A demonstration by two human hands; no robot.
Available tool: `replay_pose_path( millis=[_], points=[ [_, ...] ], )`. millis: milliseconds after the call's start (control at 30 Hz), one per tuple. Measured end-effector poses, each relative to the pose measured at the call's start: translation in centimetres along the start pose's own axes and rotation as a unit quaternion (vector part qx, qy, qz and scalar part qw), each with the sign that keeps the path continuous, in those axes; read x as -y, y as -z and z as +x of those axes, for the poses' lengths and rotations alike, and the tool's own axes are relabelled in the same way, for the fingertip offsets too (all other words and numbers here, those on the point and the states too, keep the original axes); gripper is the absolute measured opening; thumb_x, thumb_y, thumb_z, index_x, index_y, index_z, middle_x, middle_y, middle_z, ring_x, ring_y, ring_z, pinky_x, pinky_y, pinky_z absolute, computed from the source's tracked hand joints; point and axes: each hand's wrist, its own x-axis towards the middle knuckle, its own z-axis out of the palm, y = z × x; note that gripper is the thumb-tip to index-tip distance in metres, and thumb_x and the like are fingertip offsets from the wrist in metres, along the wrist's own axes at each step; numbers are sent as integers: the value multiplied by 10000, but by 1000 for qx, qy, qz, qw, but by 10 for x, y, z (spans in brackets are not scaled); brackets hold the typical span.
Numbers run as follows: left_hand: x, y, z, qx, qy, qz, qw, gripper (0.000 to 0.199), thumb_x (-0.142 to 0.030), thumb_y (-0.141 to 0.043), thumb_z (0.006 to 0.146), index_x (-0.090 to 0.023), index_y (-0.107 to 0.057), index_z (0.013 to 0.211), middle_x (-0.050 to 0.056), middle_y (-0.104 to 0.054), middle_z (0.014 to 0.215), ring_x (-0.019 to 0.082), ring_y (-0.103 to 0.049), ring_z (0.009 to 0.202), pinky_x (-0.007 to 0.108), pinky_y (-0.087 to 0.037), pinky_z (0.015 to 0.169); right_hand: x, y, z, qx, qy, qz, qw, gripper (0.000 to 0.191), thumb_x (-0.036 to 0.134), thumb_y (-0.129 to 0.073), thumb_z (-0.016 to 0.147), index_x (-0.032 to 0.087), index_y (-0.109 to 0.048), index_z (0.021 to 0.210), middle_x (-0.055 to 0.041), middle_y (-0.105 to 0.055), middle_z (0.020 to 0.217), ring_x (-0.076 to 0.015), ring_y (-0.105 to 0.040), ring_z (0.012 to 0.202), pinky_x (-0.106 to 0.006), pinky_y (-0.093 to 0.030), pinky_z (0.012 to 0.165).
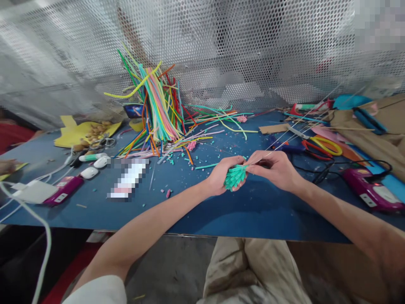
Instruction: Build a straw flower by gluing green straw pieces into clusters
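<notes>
Near the table's front edge, right of centre, my left hand (220,175) is closed around a green tufted piece (235,177) made of short fuzzy stems. Close beside it on the right, my right hand (274,169) pinches thin wires (289,134) at the top of that piece. The wires run up and to the right past my fingers. Both hands are just above the blue table, with their fingertips almost touching. Small green and pink clippings (168,193) lie on the table to the left.
A tall bundle of coloured pipe cleaners (161,105) stands at the back left. Scissors (325,145) and a purple power strip (373,190) lie right. White earbuds (90,172), cables and another purple strip (65,190) sit left. A perforated metal panel (221,50) rises behind.
</notes>
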Motion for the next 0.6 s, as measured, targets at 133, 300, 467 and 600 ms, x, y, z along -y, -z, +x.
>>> replay_pose_path(
  millis=[133,300,467,600],
  points=[
    [1,2,1,10,1,0,1000,270,-420,-575,863,-168,-539,774,0,-567,594,113,-516,413,187,-336,294,2,-2,-1,-13,-3,-26,1000,139,364,-749,856,229,-776,875,-39,-741,890,-176,-661,796,-324,-510,692],
    [4,10,5,40,10,32,999,409,-562,-581,872,-153,-581,856,17,-612,667,141,-607,503,217,-446,380,5,0,-3,-23,7,-72,997,160,366,-732,870,211,-773,874,-44,-749,877,-174,-665,764,-322,-512,678],
    [2,28,12,22,-108,118,987,681,-778,-381,905,-150,-611,1032,93,-701,959,202,-700,806,317,-570,674,5,9,0,-42,-9,-99,994,174,384,-733,866,216,-775,887,-31,-758,858,-171,-665,767,-316,-514,704],
    [-7,40,8,-23,-286,351,891,699,-763,-470,885,-182,-569,1261,131,-652,1264,245,-654,1086,372,-540,881,3,16,4,-98,-30,-110,989,189,401,-743,849,219,-784,877,-32,-764,853,-170,-656,725,-311,-505,656]
  ],
)
